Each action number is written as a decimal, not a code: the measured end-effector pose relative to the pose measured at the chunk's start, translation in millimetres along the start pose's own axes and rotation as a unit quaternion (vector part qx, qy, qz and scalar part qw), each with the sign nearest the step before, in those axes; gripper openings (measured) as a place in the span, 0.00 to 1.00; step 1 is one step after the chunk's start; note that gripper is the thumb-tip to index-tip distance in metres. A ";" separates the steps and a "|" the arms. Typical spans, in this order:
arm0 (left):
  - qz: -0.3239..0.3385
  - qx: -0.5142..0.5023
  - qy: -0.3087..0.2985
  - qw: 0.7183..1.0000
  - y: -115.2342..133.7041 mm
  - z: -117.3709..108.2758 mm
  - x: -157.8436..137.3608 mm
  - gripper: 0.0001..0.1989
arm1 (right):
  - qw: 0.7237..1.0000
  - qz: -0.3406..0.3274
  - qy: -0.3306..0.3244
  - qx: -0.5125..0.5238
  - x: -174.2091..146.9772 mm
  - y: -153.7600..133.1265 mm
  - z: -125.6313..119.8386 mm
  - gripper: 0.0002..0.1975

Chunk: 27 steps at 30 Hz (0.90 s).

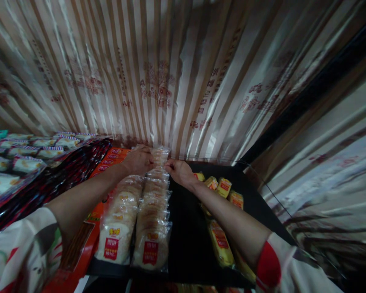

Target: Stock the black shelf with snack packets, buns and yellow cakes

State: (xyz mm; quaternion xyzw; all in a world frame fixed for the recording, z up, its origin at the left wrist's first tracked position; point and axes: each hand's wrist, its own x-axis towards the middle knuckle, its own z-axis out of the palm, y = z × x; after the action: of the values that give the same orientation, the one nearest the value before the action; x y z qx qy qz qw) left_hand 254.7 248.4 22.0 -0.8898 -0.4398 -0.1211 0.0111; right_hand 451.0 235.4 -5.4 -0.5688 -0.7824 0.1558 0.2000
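Two rows of clear packets of round, pale rice crackers lie on a black shelf, a left row [118, 240] and a right row [152, 244]. At the far end of the right row, my left hand [140, 160] is closed on the left edge of a rice cracker packet [160, 156]. My right hand [179, 171] pinches that packet's right edge, thumb and fingers pressed together. The packet lies overlapped with the others in its row. Part of the left row's far end is hidden under my left hand.
Yellow snack packets [221, 242] lie to the right, partly under my right forearm. An orange packet [90, 228], dark shiny packets [64, 175] and white wrapped snacks [26, 162] are at the left. Behind hangs a pleated, printed curtain [161, 81]; a dark post [301, 93] slants at right.
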 end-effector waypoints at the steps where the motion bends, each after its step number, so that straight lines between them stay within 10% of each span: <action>1: 0.013 0.001 -0.015 1.000 0.3 -0.1 -0.9 0.09 | 1.000 0.005 0.005 -0.003 -0.3 -0.7 0.3 0.06; 11: -0.053 0.020 0.006 0.998 11.0 2.9 0.1 0.04 | 0.993 -0.024 0.107 0.044 -11.5 4.1 -0.8 0.06; 27: -0.032 -0.001 0.027 0.999 13.4 0.4 -3.9 0.04 | 0.997 -0.044 0.010 0.059 -23.8 -1.1 3.2 0.08</action>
State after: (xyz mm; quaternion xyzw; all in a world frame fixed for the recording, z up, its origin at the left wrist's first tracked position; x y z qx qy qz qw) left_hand 263.1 237.2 21.9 -0.8715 -0.4678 -0.1462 0.0181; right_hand 455.0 212.4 -10.9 -0.5223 -0.7943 0.1869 0.2475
